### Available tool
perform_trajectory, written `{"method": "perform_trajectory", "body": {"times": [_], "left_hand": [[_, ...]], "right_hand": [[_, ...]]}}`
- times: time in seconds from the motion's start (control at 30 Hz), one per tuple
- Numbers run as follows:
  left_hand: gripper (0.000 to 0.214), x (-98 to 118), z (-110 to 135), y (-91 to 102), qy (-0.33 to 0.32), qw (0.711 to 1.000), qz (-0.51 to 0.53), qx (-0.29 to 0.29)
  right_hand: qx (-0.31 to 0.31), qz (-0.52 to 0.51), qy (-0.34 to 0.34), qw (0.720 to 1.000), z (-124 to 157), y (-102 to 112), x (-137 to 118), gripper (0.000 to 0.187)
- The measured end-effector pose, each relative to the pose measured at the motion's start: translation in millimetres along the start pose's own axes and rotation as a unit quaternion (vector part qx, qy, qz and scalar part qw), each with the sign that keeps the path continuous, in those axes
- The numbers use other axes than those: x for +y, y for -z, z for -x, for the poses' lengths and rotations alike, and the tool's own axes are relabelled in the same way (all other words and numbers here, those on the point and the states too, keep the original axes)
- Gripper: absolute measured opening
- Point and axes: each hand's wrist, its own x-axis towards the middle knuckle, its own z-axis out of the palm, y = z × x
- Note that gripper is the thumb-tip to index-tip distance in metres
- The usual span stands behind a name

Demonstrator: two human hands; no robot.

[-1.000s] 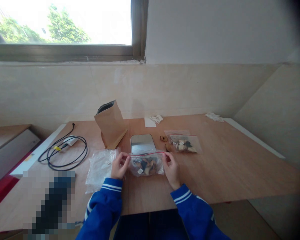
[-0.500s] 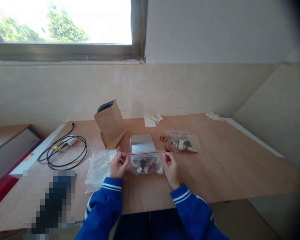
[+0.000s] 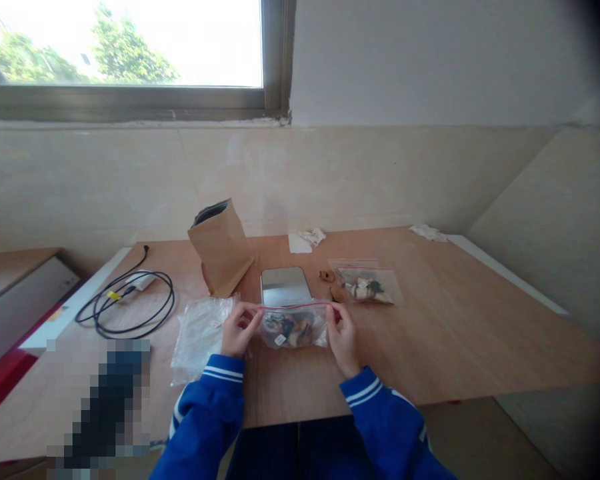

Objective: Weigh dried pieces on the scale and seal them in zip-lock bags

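Observation:
A clear zip bag (image 3: 300, 327) with a red seal strip holds dark and tan dried pieces and a small white packet. My left hand (image 3: 240, 329) pinches the bag's top left corner, and my right hand (image 3: 343, 335) pinches the top right corner. Just behind the bag lies a flat kitchen scale (image 3: 285, 285) with a silvery top. Beside my left hand are flat clear plastic bags (image 3: 200, 337). To the right rests another filled zip bag (image 3: 370, 288), near loose brown dried pieces (image 3: 326, 275).
An open brown paper bag (image 3: 221, 247) stands behind on the left. A coiled black cable (image 3: 173, 300) with a white adapter (image 3: 141, 281) lies at the table's left. White paper (image 3: 300, 243) is near the wall, and crumpled tissue (image 3: 429, 233) sits at the back right.
My left hand has shifted slightly right along the bag's top edge, still pinching it. The right hand has barely moved, and the dried pieces inside look slightly shifted.

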Motion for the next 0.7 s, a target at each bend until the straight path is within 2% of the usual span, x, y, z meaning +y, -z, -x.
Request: {"method": "perform_trajectory", "body": {"times": [0.5,0.7], "left_hand": [[0.024,6.0,1.8,-0.2,-0.017,0.999,-0.014,0.031],[0.026,5.0,1.7,0.7,-0.005,1.0,0.008,0.03]], "right_hand": [[-0.01,-0.023,0.026,0.999,-0.2,-0.4,-2.8,0.022],[-0.038,-0.046,0.005,0.998,1.7,-0.7,-2.3,0.023]]}}
